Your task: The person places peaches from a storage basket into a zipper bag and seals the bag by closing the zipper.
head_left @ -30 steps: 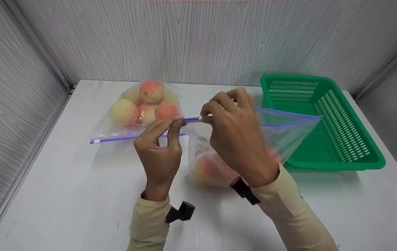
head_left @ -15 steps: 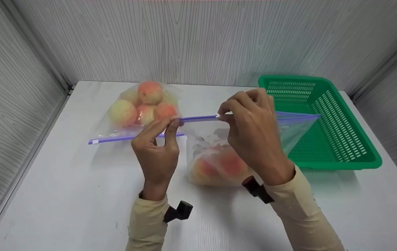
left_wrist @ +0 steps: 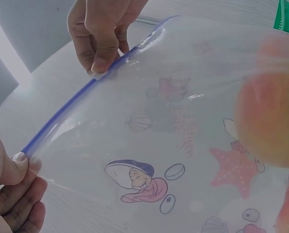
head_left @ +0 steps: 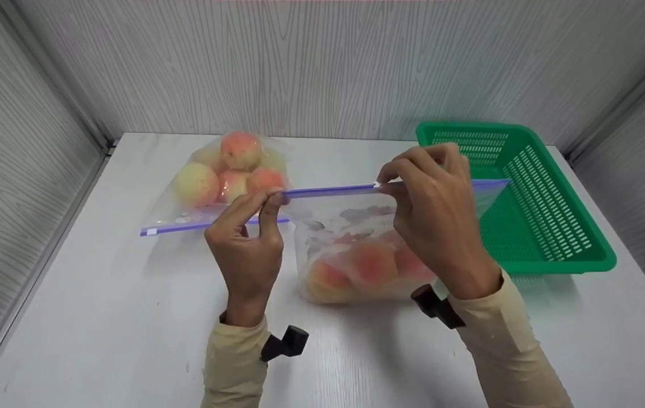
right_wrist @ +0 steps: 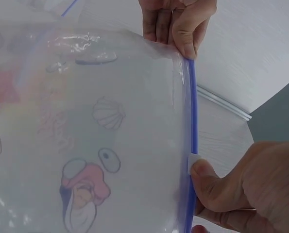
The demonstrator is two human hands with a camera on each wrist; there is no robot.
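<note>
A clear zip bag point(head_left: 322, 243) with a purple closure stands on the table, several red-and-yellow peaches point(head_left: 373, 262) in its lower part. My left hand point(head_left: 247, 249) pinches the left end of the closure between thumb and fingers. Along the same strip, my right hand point(head_left: 438, 218) pinches the small white slider point(right_wrist: 194, 163). Left of the slider the purple strip point(head_left: 328, 191) runs straight and taut. Printed sea figures such as a pink starfish point(left_wrist: 234, 172) show on the bag in the left wrist view. My right hand hides part of the bag's right side.
Behind my left hand lies a second zip bag point(head_left: 163, 215) with several peaches, its white slider point(head_left: 152, 232) at the left end. A green plastic basket point(head_left: 560, 266) stands at the right, behind the right hand. Pale wood-grain panels point(head_left: 299, 68) enclose the table's back and sides.
My right hand has slid the white slider rightward along the strip, and the bag's right end has narrowed. More peaches show. The left hand keeps its pinch, drifting slightly left.
</note>
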